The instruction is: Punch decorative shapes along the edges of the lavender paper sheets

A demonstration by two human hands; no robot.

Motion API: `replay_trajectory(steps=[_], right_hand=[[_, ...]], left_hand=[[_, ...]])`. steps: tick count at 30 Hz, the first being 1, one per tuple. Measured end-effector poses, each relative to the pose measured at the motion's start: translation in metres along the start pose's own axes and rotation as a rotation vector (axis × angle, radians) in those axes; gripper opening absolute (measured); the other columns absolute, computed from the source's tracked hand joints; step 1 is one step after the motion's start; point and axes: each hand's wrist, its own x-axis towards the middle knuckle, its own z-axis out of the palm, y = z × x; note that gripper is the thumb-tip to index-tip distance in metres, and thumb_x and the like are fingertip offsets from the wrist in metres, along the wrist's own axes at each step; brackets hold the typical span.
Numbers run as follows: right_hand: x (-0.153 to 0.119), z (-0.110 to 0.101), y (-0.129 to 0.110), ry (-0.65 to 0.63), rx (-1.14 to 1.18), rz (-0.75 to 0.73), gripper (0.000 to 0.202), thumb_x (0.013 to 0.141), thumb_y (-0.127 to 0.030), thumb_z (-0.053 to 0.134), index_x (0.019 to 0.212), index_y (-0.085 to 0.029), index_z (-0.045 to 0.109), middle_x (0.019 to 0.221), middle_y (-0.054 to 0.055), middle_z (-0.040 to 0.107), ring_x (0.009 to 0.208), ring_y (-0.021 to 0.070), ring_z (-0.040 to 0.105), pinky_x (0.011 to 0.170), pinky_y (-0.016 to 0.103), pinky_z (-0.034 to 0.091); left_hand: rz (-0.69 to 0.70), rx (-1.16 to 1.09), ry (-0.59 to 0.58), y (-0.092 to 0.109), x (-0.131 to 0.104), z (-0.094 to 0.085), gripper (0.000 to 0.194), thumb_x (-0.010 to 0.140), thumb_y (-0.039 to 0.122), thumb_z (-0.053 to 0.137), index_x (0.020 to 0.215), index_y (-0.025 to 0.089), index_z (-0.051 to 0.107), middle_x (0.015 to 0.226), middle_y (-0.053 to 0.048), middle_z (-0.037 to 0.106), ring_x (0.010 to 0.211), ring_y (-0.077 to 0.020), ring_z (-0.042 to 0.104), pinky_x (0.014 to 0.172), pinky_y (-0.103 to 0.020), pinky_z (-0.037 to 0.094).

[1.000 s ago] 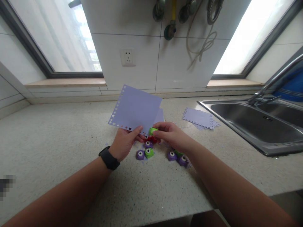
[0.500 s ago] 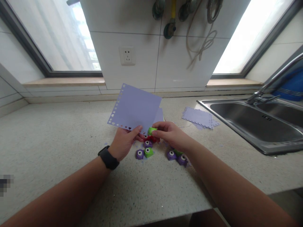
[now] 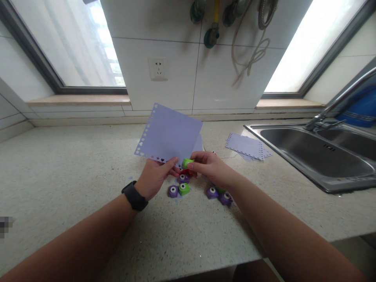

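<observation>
My left hand [image 3: 158, 174] pinches the lower edge of a sheet of lilac paper [image 3: 172, 131], thumb on top. Small shaped holes run along the sheet's left edge and part of its lower edge. In my right hand [image 3: 210, 166] is a green craft punch [image 3: 187, 163], gripped at the sheet's lower right corner. Below the hands sit a purple punch [image 3: 173, 191], a green punch [image 3: 184, 188] and another purple punch [image 3: 183, 178]. Red punches [image 3: 189, 172] are partly hidden behind my fingers. More purple punches [image 3: 212, 192] lie under my right wrist.
A stack of hole-edged lilac sheets [image 3: 246, 145] lies on the counter to the right, near the steel sink [image 3: 317, 156] with its faucet [image 3: 337, 100]. Small paper scraps dot the counter [image 3: 164, 239]. A tiled wall with a socket [image 3: 158, 69] stands behind.
The sheet has shifted very slightly right, and the green punch a touch left along its lower edge. Both hands keep their grips.
</observation>
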Motion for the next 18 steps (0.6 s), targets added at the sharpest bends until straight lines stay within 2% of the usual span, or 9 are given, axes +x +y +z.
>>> replay_trajectory(steps=[18], right_hand=[[0.0002, -0.0001, 0.0033, -0.020, 0.035, 0.012, 0.017, 0.083, -0.033, 0.079, 0.085, -0.018, 0.070, 0.080, 0.002, 0.066, 0.069, 0.0128, 0.058, 0.067, 0.028, 0.046]], left_hand=[[-0.003, 0.023, -0.004, -0.0011, 0.0000, -0.0002, 0.020, 0.082, 0.033, 0.081, 0.087, 0.015, 0.073, 0.071, -0.001, 0.075, 0.056, -0.0121, 0.068, 0.056, -0.021, 0.058]])
